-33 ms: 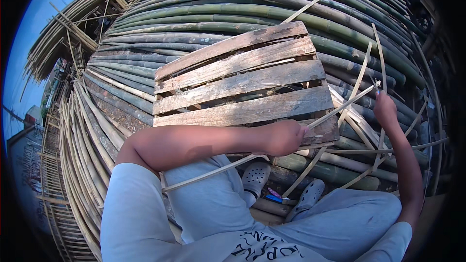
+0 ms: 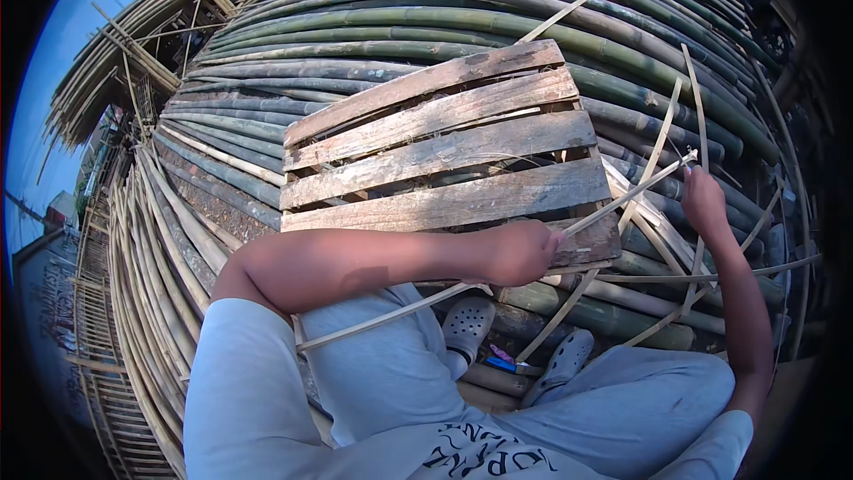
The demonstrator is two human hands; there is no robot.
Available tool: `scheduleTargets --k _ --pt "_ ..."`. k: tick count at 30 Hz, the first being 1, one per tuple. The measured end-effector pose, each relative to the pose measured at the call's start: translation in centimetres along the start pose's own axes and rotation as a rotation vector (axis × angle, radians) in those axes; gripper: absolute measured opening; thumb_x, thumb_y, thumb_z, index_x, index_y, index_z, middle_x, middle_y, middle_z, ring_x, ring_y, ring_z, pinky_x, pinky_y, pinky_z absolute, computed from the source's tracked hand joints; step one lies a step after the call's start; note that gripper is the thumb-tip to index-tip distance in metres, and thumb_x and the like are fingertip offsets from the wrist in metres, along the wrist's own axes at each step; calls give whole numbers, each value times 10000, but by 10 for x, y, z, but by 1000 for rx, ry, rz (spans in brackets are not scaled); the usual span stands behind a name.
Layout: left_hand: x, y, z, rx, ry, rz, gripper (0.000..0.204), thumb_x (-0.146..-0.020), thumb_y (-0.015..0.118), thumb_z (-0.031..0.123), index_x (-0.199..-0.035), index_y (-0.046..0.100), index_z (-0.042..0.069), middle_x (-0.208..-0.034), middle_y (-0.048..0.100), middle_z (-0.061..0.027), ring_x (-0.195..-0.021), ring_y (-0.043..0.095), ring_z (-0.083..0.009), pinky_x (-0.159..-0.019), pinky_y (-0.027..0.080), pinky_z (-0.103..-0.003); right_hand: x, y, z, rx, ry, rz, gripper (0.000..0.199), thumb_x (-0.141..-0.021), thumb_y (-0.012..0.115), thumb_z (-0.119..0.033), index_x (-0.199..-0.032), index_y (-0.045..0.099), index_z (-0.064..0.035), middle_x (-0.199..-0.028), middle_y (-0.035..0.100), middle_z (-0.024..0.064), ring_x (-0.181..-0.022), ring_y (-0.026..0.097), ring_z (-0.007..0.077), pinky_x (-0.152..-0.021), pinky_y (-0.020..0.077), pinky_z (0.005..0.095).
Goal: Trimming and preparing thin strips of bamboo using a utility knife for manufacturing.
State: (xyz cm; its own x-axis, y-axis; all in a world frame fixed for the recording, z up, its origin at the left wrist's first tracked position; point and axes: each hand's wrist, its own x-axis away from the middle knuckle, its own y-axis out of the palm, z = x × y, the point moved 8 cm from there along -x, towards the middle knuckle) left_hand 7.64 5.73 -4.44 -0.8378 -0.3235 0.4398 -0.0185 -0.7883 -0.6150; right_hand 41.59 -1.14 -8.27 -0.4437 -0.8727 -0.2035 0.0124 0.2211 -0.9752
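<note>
Bamboo strip is the piece in hand: long, thin, pale, running on a slant from over the left trouser leg, through the left hand, across the near right corner of the slatted wooden stand and up to the right hand. Left is a closed fist around the strip, palm side hidden, sitting at the stand's near edge. Right is curled at the far end, fingers just by the frayed tip; can't tell whether it pinches the strip, a small tool or both, too small to read.

Handling, my read: light, next to no weight, stiff along its length but springy over a long free span. Looks dry, so not very slippery. Unlikely to snap under a steady pull, more likely to split along the grain if twisted. Edges could be sharp and splintery, so grip the flat faces and don't slide bare skin along it. Best hold is about where the left fist is, mid-length with the stand close for backing; the frayed tip is the weak spot. Loose strips lie just beside the right hand, bamboo poles all around the stand
</note>
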Motion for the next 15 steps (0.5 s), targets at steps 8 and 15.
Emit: scheduleTargets --k 8,15 --pt "-3 0 3 -18 -3 -6 585 -1069 259 397 -872 586 -46 -783 608 -251 -761 586 -419 -806 462 -478 5 -2 -23 -116 -112 21 312 -1035 405 -245 -938 537 21 -774 645 267 -739 637 465 -669 498 566" --pt "4 8 -6 207 -257 -151 554 -1061 264 488 -1058 582 36 -676 483 -40 -547 486 -142 -508 460 -317 9 5 -7 -152 -15 35 336 -1029 411 -267 -896 519 22 -754 636 257 -709 616 479 -668 477 571"
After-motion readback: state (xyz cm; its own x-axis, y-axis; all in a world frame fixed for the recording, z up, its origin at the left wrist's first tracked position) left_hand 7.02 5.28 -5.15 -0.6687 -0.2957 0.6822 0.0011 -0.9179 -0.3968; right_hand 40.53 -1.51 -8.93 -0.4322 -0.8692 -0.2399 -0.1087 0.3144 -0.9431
